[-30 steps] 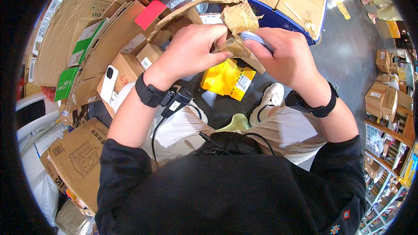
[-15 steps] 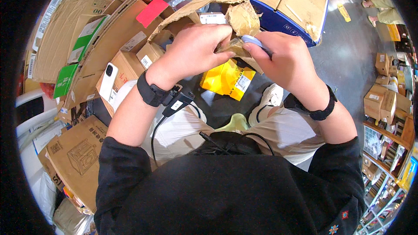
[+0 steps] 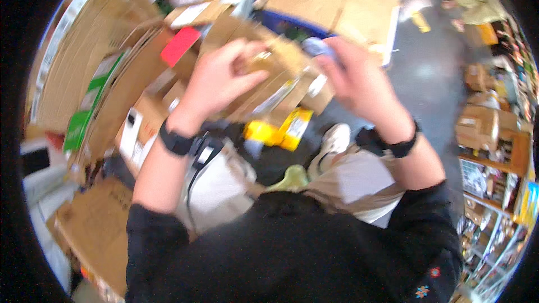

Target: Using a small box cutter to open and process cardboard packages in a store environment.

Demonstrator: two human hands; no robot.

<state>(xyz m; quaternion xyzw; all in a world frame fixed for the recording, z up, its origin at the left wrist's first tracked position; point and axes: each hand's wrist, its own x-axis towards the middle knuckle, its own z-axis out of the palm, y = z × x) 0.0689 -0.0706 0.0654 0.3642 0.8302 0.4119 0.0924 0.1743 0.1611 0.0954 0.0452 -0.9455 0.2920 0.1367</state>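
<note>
My left hand (image 3: 222, 81) has its thumb and fingers curled around a shiny, brownish bit of packing tape (image 3: 260, 60), blurred by motion. It hovers over a torn brown cardboard box (image 3: 269, 81), which has strips of tape and a small white label on it. To the right, my right hand (image 3: 356, 76) is closed on a light-blue cutter (image 3: 318, 47); its tip is smeared. Below the box, a yellow package (image 3: 286, 132) lies on the dark floor in front of my feet.
Large flat cartons (image 3: 84, 56) lean at the left, near a red card (image 3: 180, 46) and a white phone (image 3: 131, 126) on a box. A big blue-sided carton (image 3: 331, 0) stands ahead. Shelves with boxes (image 3: 494, 163) line the right. A green stool edge (image 3: 293, 177) shows beneath me.
My hands have moved apart, the left one drawing back to the left. The torn cardboard between them has shifted and shows more of its face. The whole view has swung and blurred.
</note>
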